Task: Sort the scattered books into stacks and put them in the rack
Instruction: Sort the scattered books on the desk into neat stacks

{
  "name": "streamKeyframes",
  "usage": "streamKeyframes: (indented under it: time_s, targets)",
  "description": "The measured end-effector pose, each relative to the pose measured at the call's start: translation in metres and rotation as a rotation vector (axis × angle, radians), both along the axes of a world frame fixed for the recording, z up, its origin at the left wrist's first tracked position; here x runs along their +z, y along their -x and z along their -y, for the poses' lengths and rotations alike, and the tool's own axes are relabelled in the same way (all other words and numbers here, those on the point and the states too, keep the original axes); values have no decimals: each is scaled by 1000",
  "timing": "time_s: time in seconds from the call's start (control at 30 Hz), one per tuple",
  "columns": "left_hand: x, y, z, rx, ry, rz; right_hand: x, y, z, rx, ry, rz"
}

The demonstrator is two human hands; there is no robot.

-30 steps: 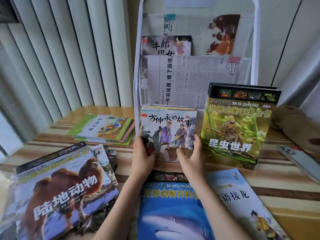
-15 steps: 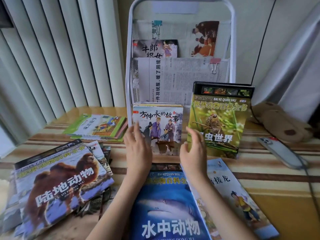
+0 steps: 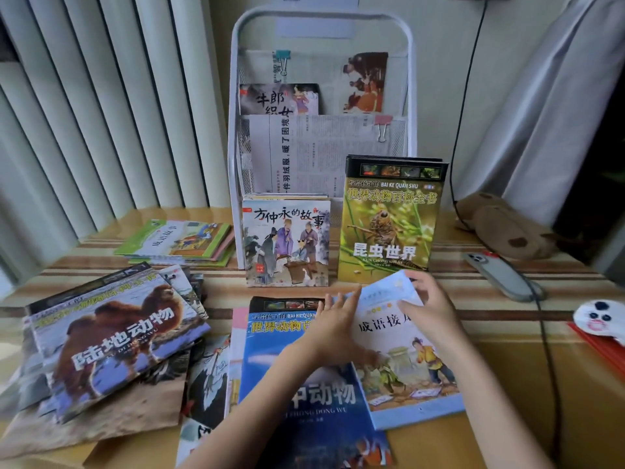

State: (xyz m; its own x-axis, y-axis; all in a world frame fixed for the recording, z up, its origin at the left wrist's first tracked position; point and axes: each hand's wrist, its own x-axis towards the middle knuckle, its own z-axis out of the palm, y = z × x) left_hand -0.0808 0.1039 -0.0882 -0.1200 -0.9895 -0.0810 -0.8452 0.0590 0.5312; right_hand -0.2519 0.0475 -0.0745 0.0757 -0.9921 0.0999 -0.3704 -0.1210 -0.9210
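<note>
A: Where was the light-blue idiom book point(image 3: 402, 353) relative to the grips?
B: Flat on the counter point(image 3: 507, 360), long axis running away from the person, overlapping the blue sea-animal book point(image 3: 297, 377). Right hand point(image 3: 429, 306) pinched its far top corner, lifting it. Left hand point(image 3: 334, 326) lay flat, fingers straight, on its left edge.
A: Destination?
B: White rack point(image 3: 236, 137) straight ahead; story books point(image 3: 285, 240) and the insect book point(image 3: 389, 218) stood upright at its base. Striped counter, vertical blinds point(image 3: 101, 113) left, phone point(image 3: 500, 275) right.

two books point(image 3: 286, 240) upright before rack point(image 3: 236, 137)
</note>
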Motion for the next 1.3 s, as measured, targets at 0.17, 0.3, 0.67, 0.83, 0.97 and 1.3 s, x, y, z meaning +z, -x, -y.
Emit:
streamKeyframes:
  time_s: [0.17, 0.3, 0.67, 0.83, 0.97, 1.3]
  targets:
    - [11, -4, -6, 336, 132, -1137, 8, 8, 1, -90, 178, 220]
    - [21, -9, -15, 345, 12, -1287, 14, 4, 3, -157, 191, 474]
    - [66, -72, -42, 542, 519, -1150, 36, -70, -7, 456, -7, 173]
    - [73, -142, -57, 808, 706, -1193, 20, -149, -25, 501, -2, 123]
    - [63, -198, -60, 997, 852, -1300, 28, -225, -35, 408, 164, 192]
    - [45, -302, 32, 1252, 703, -875, 20, -380, 5, 494, 108, 151]
